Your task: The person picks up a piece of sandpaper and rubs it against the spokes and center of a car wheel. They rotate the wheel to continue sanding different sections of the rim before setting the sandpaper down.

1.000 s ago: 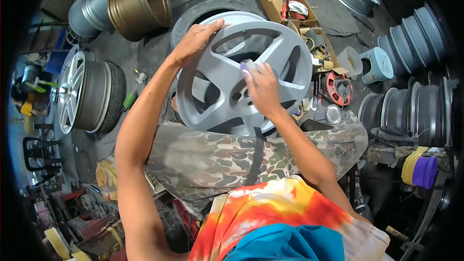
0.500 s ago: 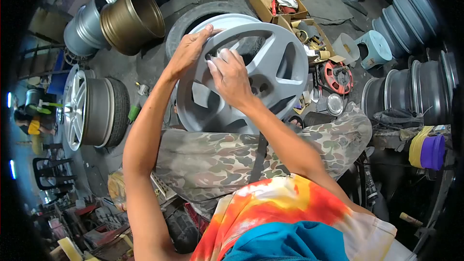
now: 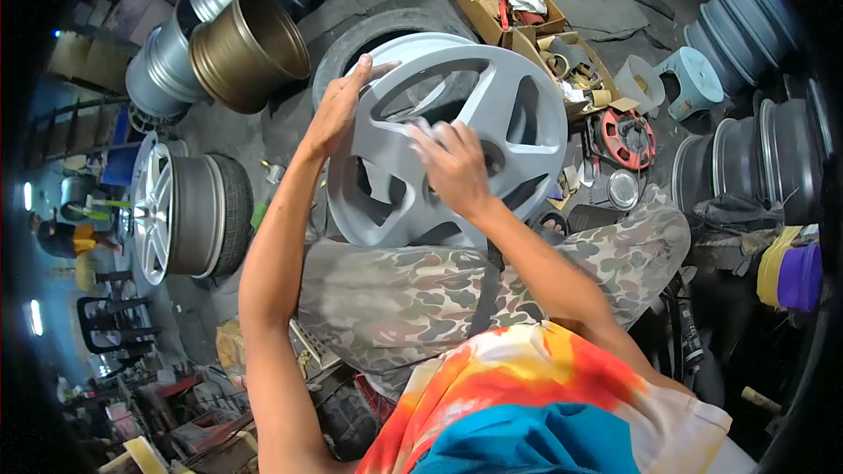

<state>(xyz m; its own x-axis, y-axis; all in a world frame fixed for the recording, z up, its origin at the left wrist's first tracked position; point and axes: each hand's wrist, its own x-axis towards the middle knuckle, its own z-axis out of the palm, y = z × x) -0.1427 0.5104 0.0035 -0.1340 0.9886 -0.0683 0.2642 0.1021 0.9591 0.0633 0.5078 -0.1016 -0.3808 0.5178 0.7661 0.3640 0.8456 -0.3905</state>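
You're holding the matt grey five-spoke alloy wheel [image 3: 457,140] face-up and tilted toward you. Its lower edge is resting on your lap, on the camouflage trousers [image 3: 395,290].

Left hand [image 3: 338,110]: gripping the upper-left rim edge, fingers [image 3: 373,66] wrapping over the lip, clamped on the wheel.

Right hand [image 3: 452,162]: lying flat on a spoke near the hub, fingers together and pressing down on a small pale sanding pad [image 3: 424,129]. The pad is mostly covered and I can't tell its material.

Edges and room:
- The far rim edge is overlapping a black rubber tyre [image 3: 351,39] lying on the floor behind it. I can't tell if they're touching.
- Upper left, a bronze metal rim barrel [image 3: 250,48] is sitting near the left hand but apart from it.
- Left, a silver spoked wheel in a black tyre [image 3: 189,215] is standing on edge, well clear of your elbow.
- Right of the wheel it's getting tight: an open cardboard box of scraps [image 3: 571,66] is just beside the rim, with a red cable reel [image 3: 625,138] next to that.
- Far right, a row of bare steel rims [image 3: 764,175] is closing off that side.
- Most of the open floor is showing on the left, between the wheel and the silver one.
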